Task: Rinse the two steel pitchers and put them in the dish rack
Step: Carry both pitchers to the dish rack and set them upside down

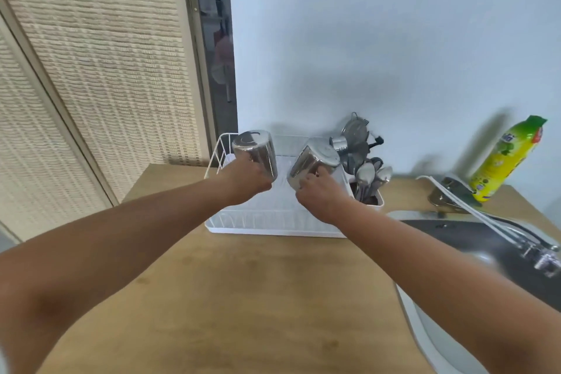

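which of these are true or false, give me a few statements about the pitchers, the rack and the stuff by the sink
1. Each hand holds a steel pitcher: left hand on the left pitcher, right hand on the right pitcher. True.
2. Both pitchers are held mouth up. False: their bases face up.
3. The pitchers are over the white dish rack. True.
4. The cutlery holder is empty. False: it holds spoons.
5. The green and yellow bottle lies in the sink. False: it stands on the counter beside it.
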